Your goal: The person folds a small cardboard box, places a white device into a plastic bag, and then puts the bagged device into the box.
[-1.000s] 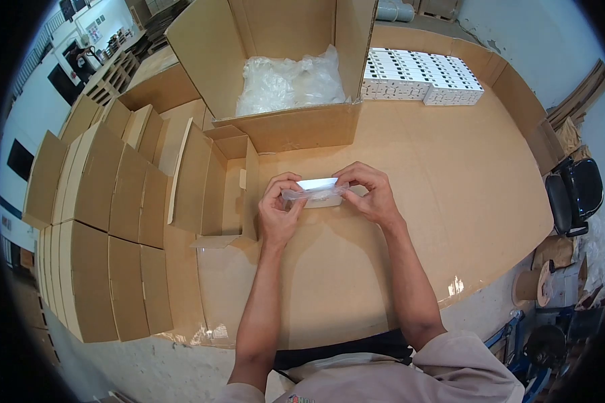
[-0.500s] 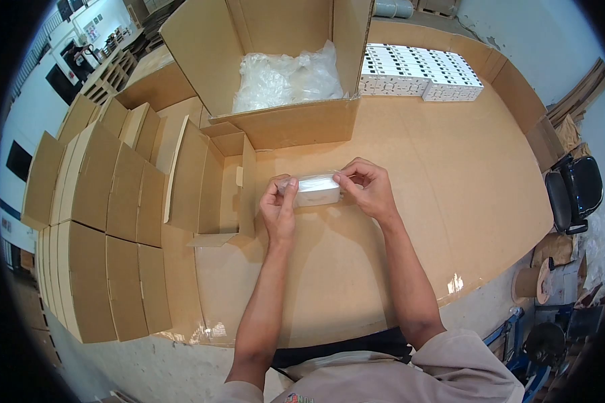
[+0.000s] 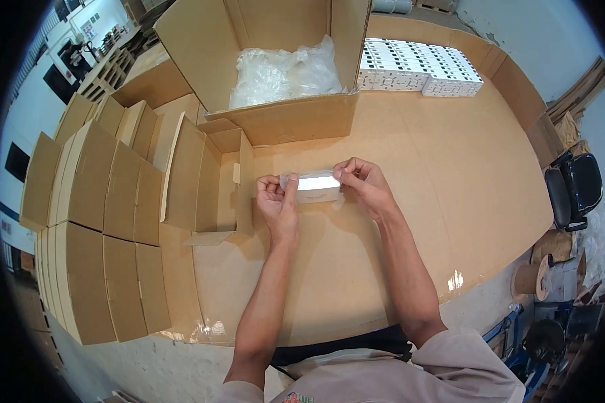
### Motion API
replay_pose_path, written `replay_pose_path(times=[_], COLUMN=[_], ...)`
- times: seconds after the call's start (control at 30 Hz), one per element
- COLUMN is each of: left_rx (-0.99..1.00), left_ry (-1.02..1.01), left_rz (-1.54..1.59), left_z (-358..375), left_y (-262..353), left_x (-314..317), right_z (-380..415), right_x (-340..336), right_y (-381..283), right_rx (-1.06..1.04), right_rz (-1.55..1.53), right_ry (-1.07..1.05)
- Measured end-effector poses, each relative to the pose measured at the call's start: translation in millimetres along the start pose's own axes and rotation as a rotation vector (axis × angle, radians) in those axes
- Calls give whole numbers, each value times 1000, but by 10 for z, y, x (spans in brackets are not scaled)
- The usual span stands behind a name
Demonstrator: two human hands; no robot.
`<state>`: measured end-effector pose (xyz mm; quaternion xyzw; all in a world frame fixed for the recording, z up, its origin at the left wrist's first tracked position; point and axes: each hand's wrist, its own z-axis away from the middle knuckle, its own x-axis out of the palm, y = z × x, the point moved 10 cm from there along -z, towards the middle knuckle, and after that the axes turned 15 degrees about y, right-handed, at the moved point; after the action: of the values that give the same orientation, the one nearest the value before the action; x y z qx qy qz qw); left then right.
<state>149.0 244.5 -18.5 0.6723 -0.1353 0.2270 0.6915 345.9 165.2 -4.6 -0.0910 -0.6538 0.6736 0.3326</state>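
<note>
A small white box (image 3: 318, 193) in clear plastic film is held up between my two hands, above the cardboard-covered table (image 3: 329, 282). My left hand (image 3: 277, 205) is closed on its left end, thumb along the near side. At the upper right corner, my right hand (image 3: 366, 188) pinches the film between thumb and fingers. A loose flap of film hangs at the box's right end. Left of my hands lies an open, empty-looking brown carton (image 3: 222, 195).
A large open carton (image 3: 296, 124) holding crumpled clear plastic bags (image 3: 286, 74) stands behind. Rows of white printed boxes (image 3: 420, 67) sit at the back right. Stacked brown cartons (image 3: 87, 269) line the left side. A low cardboard wall (image 3: 517, 91) edges the table.
The wrapped box has tilted slightly, and its top now catches more light. A film flap shows more at its right end. Both hands keep their hold.
</note>
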Motion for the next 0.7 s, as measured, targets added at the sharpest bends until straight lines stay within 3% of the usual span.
replay_pose_path(times=[0.03,0.13,0.23,0.33,0.43,0.7], left_rx=[6,25,16,18,19,-12], left_ry=[-4,-23,-6,-9,-13,-25], left_rz=[-6,-27,-55,-51,-68,-48], left_z=[2,21,2,14,0,-1], left_y=[8,69,39,61,49,28], left_x=[12,57,42,55,40,34], right_z=[10,135,217,268,182,168], right_x=[22,112,204,251,230,182], right_y=[12,-377,-540,-496,-327,-291], right_rx=[34,-174,-426,-529,-366,-345], right_rz=[-28,-167,37,363,428,491], right_ry=[-16,3,-227,-233,-183,-161])
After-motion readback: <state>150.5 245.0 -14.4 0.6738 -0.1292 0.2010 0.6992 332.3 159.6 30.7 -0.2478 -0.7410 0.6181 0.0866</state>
